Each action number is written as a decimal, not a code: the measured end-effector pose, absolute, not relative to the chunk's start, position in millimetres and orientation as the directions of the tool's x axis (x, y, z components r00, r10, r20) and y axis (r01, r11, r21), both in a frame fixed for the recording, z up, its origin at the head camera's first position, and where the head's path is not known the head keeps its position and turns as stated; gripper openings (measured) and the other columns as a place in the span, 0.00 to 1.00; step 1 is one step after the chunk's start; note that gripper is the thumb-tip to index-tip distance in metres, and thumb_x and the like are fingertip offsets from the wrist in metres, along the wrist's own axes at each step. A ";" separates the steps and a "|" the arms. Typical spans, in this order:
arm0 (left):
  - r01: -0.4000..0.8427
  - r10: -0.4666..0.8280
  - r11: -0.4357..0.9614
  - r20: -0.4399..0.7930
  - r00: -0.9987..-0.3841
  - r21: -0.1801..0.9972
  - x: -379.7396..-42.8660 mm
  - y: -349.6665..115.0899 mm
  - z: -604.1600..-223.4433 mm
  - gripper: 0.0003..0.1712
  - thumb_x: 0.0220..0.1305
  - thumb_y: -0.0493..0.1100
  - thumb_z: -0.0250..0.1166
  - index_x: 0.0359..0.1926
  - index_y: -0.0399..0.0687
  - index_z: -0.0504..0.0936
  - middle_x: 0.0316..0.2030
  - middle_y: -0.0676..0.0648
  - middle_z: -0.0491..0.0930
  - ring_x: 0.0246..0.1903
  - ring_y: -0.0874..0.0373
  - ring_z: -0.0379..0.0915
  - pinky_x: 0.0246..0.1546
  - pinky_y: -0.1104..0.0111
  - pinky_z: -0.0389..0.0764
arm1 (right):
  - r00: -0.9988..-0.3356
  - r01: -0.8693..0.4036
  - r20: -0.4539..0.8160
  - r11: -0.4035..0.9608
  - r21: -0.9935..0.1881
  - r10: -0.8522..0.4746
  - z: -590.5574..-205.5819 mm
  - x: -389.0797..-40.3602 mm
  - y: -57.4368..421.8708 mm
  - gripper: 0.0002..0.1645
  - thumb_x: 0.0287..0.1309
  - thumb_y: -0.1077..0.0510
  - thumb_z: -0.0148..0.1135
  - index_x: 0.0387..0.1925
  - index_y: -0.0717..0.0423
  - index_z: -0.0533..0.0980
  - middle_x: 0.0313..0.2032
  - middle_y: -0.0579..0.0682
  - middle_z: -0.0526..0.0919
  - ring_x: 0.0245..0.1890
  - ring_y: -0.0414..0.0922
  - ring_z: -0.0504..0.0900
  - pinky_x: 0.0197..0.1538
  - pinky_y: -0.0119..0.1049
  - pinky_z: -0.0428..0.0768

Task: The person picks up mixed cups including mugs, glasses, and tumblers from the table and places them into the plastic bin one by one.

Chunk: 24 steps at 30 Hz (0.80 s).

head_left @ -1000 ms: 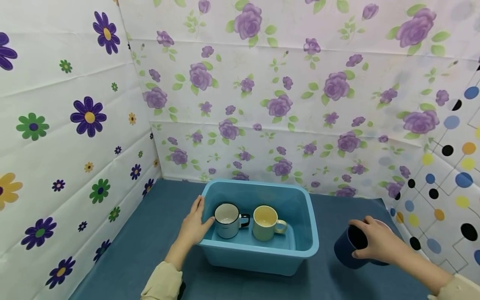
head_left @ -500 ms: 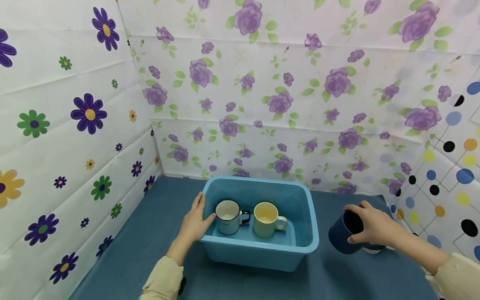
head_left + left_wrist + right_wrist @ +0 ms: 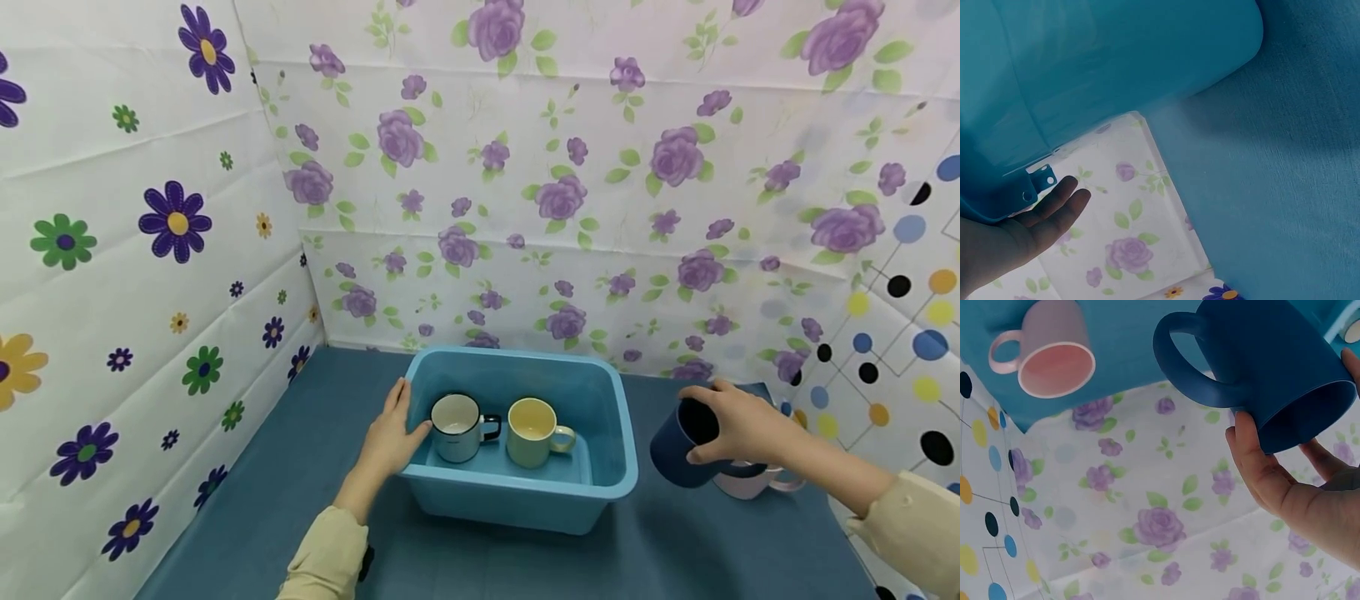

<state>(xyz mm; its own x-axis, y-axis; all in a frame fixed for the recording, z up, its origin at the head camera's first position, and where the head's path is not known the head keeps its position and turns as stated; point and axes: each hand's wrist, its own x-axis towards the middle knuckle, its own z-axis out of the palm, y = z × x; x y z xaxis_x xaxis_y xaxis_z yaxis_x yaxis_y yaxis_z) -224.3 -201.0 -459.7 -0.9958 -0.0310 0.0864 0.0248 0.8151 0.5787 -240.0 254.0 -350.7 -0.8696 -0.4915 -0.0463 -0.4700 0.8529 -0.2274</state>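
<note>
My right hand (image 3: 738,425) grips a dark blue mug (image 3: 672,450) by its rim, tilted and held above the table to the right of the bin. In the right wrist view, the mug's handle (image 3: 1179,369) points away from the fingers. My left hand (image 3: 390,437) rests on the left rim of a light blue plastic bin (image 3: 510,493), its fingers fairly straight and its thumb over the edge. Inside the bin stand a white mug (image 3: 456,442) with a black rim and handle, and a pale yellow mug (image 3: 528,446) beside it, both upright.
A pink mug (image 3: 1057,356) stands on the table at the right, partly hidden behind the right hand in the head view. Dark blue cloth covers the table (image 3: 300,500). Flower-patterned sheets (image 3: 480,208) rise behind and at the left; a dotted sheet (image 3: 892,350) borders the right.
My right hand has lifted the dark blue mug and carried it slightly left, uncovering more of the pink mug. The left hand stays on the bin's rim. The head view has shifted slightly.
</note>
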 end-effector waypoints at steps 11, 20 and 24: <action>0.028 -0.032 0.815 0.092 -0.995 0.579 -223.5 -201.0 -460.9 0.44 0.67 0.47 0.57 0.74 0.39 0.43 0.74 0.38 0.41 0.65 0.31 0.55 0.60 0.39 0.62 | -0.856 -0.502 -0.017 0.840 -0.209 -0.516 -330.5 -244.4 241.6 0.48 0.35 0.45 0.77 0.58 0.62 0.70 0.47 0.70 0.71 0.25 0.43 0.73 0.26 0.38 0.73; 0.025 -0.033 0.822 0.092 -0.995 0.569 -222.1 -200.8 -458.6 0.44 0.67 0.48 0.57 0.74 0.38 0.44 0.74 0.38 0.41 0.65 0.31 0.55 0.59 0.39 0.61 | -0.843 -0.525 -0.023 0.830 -0.190 -0.538 -314.3 -247.9 222.6 0.48 0.34 0.43 0.76 0.58 0.61 0.72 0.49 0.69 0.72 0.34 0.51 0.77 0.32 0.45 0.78; 0.047 -0.028 0.812 0.120 -0.992 0.582 -221.0 -199.7 -457.0 0.43 0.67 0.49 0.56 0.74 0.39 0.45 0.74 0.38 0.43 0.64 0.30 0.55 0.59 0.37 0.60 | -0.833 -0.539 -0.019 0.820 -0.193 -0.553 -308.5 -247.0 213.5 0.47 0.35 0.44 0.76 0.58 0.61 0.72 0.42 0.61 0.74 0.30 0.46 0.73 0.31 0.40 0.75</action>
